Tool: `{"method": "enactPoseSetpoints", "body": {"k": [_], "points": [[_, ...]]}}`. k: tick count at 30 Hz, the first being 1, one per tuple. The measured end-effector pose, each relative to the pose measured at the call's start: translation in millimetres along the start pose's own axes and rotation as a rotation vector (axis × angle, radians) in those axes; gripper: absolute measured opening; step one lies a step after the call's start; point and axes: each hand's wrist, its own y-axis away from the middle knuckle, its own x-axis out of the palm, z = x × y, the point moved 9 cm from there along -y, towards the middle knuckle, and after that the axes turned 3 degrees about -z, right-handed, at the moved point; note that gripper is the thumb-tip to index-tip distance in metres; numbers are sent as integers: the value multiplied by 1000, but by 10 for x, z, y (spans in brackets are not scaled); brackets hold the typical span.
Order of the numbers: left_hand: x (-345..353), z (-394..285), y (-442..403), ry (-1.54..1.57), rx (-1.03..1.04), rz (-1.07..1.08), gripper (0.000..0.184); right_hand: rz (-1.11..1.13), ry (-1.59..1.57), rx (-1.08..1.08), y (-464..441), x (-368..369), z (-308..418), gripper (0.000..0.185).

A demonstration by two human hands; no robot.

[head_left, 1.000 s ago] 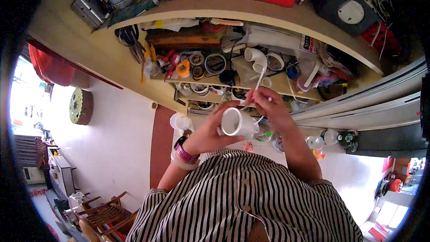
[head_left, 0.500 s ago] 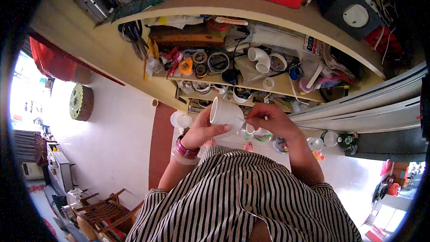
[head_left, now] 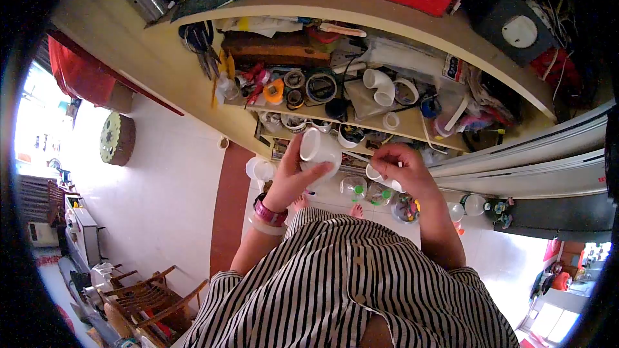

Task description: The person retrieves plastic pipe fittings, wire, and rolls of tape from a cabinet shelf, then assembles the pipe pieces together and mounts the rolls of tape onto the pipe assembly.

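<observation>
My left hand (head_left: 298, 171) is wrapped round a white cup-shaped plastic piece (head_left: 321, 148), tilted so that its round rim faces up and left. It may be a cup or a pipe fitting; I cannot tell which. To the right, my right hand (head_left: 398, 166) has its fingers bent and pinched together. A smaller white piece with a round opening (head_left: 374, 173) shows just under those fingers and appears to be gripped by them, though the fingers and palm hide part of it. The two pieces are apart.
Ahead is a cluttered shelf (head_left: 412, 130) with tape rolls (head_left: 320, 88), a white pipe elbow (head_left: 379, 86) and an orange tape measure (head_left: 274, 91). Bottles with green caps (head_left: 354, 188) stand on the floor near my feet. A wooden chair (head_left: 145, 299) is at lower left.
My hands have moved apart, the left slightly left with its white piece, the right slightly right and up. The smaller white piece moved along with the right hand. The view has shifted a little.
</observation>
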Motion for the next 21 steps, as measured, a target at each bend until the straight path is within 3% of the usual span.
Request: {"method": "enactPoseSetpoints", "body": {"k": [1, 3, 6, 10, 13, 16, 21], "points": [[-7, -14, 4, 1, 0, 0, 56, 0, 1, 0, -2, -11, -4, 14], [34, -185, 41, -775, 175, 7, 57, 10, 87, -27, -2, -25, 2, 14], [135, -287, 81, -939, 209, 41, 51, 47, 244, -86, 23, 53, 155, 13], [169, -379, 113, -985, 226, 7, 48, 33, 360, -113, 36, 119, 195, 14], [252, -543, 157, -1107, 415, 0, 46, -15, 449, -124, -10, 132, 98, 12], [371, -509, 169, -1152, 444, 100, 48, 42, 471, -203, -37, 237, 66, 13], [149, -297, 124, -948, 228, 71, 50, 4, 303, -152, -7, 68, 62, 13]]}}
